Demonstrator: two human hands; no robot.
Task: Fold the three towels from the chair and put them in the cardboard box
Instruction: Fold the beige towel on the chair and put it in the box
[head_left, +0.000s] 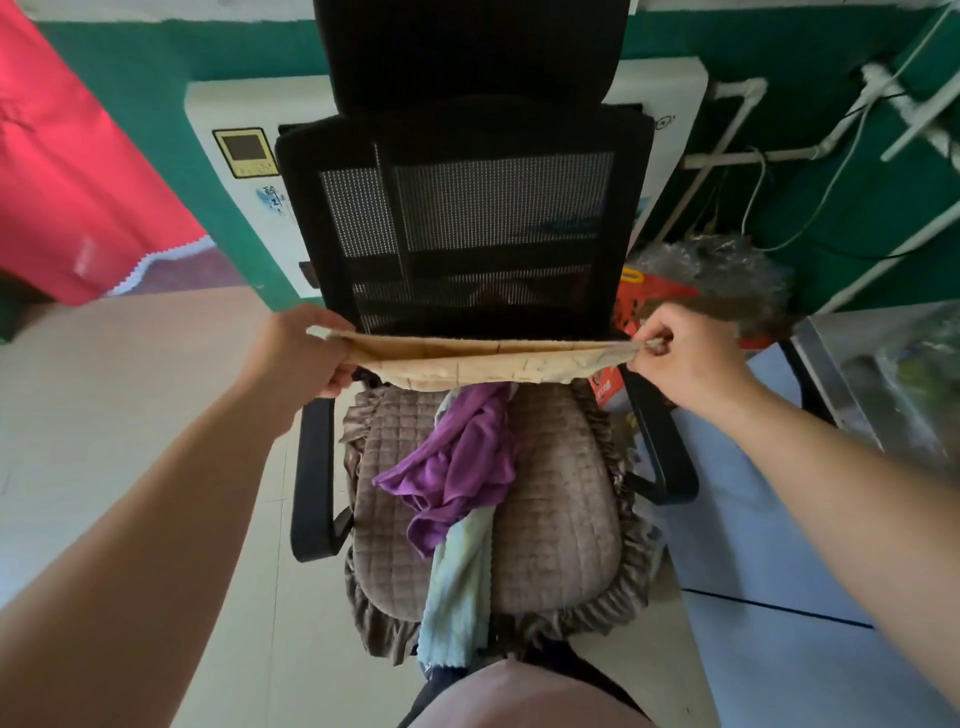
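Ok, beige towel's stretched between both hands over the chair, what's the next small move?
Probably bring the left hand across to the right hand, halving the beige quilted towel: it is held taut at both ends, seemingly already doubled lengthwise.

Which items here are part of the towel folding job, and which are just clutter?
Job:
- beige quilted towel, stretched between left hand and right hand
- crumpled purple towel
- pale green towel
- black mesh office chair
- cardboard box: not in view

Clutter:
- red curtain
- white wall appliance
- crumpled clear plastic
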